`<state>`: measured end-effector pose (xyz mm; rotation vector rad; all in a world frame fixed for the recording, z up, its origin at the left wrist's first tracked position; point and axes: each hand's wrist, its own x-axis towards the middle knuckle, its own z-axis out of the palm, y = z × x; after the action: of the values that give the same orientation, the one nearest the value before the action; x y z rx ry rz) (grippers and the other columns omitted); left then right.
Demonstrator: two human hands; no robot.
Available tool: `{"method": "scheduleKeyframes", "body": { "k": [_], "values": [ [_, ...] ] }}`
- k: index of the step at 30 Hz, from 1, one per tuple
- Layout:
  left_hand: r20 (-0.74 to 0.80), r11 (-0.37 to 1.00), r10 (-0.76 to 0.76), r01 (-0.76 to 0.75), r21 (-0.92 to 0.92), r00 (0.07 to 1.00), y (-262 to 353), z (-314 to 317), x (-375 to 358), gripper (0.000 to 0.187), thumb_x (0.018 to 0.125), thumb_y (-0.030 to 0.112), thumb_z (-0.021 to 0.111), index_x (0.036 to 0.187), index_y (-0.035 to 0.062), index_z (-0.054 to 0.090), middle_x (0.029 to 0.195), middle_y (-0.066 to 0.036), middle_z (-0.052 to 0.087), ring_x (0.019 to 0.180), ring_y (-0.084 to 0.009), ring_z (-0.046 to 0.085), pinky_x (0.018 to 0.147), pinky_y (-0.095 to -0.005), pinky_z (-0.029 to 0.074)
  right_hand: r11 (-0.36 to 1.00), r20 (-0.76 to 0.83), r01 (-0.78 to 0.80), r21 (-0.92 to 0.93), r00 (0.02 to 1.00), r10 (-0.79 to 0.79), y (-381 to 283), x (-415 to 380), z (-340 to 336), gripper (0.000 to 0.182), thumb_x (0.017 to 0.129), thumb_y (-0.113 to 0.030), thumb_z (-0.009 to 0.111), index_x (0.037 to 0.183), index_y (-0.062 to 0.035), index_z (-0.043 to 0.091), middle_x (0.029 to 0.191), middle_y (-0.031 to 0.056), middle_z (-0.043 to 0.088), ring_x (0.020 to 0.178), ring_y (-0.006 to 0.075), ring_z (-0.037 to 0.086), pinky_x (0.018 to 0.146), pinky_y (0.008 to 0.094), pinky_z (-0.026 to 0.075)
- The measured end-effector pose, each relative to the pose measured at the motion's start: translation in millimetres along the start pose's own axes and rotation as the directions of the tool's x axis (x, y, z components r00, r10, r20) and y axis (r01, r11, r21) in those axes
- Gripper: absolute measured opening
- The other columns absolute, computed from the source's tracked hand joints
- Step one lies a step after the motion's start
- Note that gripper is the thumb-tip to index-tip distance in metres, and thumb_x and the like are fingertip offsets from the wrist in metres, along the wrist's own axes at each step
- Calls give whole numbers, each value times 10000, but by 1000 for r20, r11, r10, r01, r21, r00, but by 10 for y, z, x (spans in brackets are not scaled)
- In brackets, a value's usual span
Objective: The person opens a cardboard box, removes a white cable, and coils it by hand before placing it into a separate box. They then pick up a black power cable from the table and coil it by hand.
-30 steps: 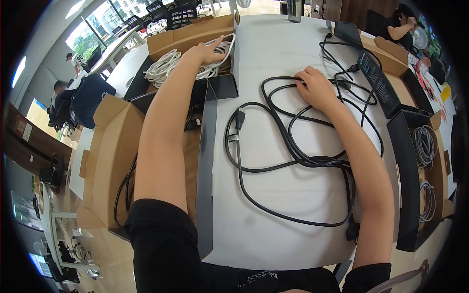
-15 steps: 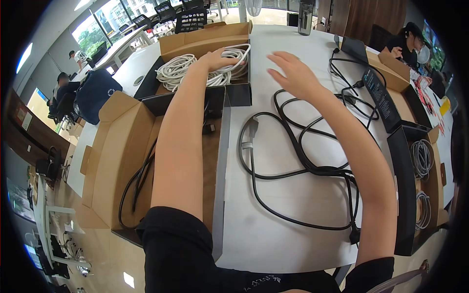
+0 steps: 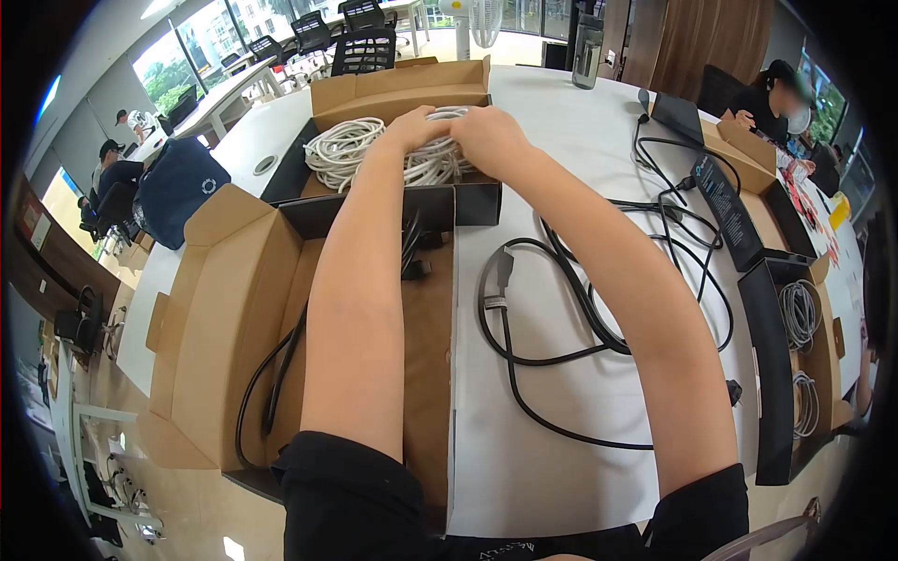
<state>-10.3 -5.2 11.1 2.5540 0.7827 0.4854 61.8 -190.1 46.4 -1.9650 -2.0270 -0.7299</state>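
Observation:
Inside the far open cardboard box (image 3: 482, 201) lies a heap of coiled white cable (image 3: 346, 148). My left hand (image 3: 408, 131) is closed on the top of these coils, fingers partly hidden. My right hand (image 3: 490, 140) meets it from the right, its fingers curled round the white cable at the heap's right side. Below my forearms, a nearer open box (image 3: 426, 327) holds black cables (image 3: 271, 374). A long black power cord (image 3: 533, 360) lies in loops on the white table under my right forearm.
A box with grey coiled cables (image 3: 800, 313) stands at the right edge, with another open box (image 3: 748, 201) behind it. A dark blue bag (image 3: 178, 192) is at the left. A bottle (image 3: 586, 58) stands at the back. A person (image 3: 772, 103) sits at the far right.
My right hand has moved left and down from above the table onto the white cable, beside my left hand. My left hand stays on the coils. The view has shifted slightly.

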Motion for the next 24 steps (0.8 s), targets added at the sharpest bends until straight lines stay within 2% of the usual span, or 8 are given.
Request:
{"method": "scheduleKeyframes", "body": {
  "k": [3,6,9,11,12,17,21,24],
  "values": [
    [135,987,76,-94,129,988,-181,47,218,722,719,509,541,1276,65,422,1284,-215,420,1192,-328,412,986,-366,331,998,-64,66,24,996,-64,-156,82,184,80,677,-61,591,728,-36,646,759,160,631,763,298,624,663,360,511],
    [201,963,-28,-28,269,979,-182,133,267,692,738,494,520,1300,111,395,1344,-209,338,1212,-344,381,992,-397,324,985,-198,-66,157,975,97,-130,91,283,65,672,-53,594,705,-47,649,761,152,635,764,300,628,659,354,512],
    [159,896,-201,116,429,967,225,103,16,743,722,550,515,1323,139,363,1389,-205,255,1228,-368,349,998,-434,311,969,19,-228,96,974,227,-125,113,127,93,681,-57,592,752,-56,652,769,120,636,809,291,619,705,366,502],
    [149,861,-256,155,484,955,352,75,-58,798,706,613,506,1334,149,345,1406,-210,208,1239,-394,320,1004,-455,297,980,-33,-154,-128,988,151,-99,78,113,131,695,-134,620,793,-52,646,793,110,629,854,285,600,734,380,484],
    [119,866,-248,165,473,961,383,81,-77,841,689,660,483,1336,141,343,1399,-219,217,1242,-399,311,1005,-453,294,964,-54,-118,-239,993,109,-72,51,94,166,703,-173,634,814,-50,642,804,105,626,876,282,591,748,387,475],
    [-21,928,-241,237,286,970,508,69,-183,1019,644,831,313,1340,86,328,1373,-255,251,1262,-425,254,1025,-474,235,986,256,-90,137,965,52,535,-192,-515,545,582,-477,732,923,-63,631,987,132,600,930,301,559,757,402,450],
    [-291,969,-118,174,178,950,438,48,-148,1001,704,810,188,1343,48,309,1375,-258,248,1287,-426,190,1042,-530,99,981,69,-102,165,993,92,986,-713,-913,475,679,-443,688,897,-27,619,921,131,593,858,256,551,722,354,453],
    [-289,972,-139,186,145,947,517,-36,-247,1014,702,812,182,1349,38,290,1385,-251,230,1302,-406,163,1041,-537,87,963,69,-167,211,985,155,1051,-1132,-1268,444,711,-416,680,910,-24,618,896,112,585,826,214,542,696,315,451]
  ]
}}
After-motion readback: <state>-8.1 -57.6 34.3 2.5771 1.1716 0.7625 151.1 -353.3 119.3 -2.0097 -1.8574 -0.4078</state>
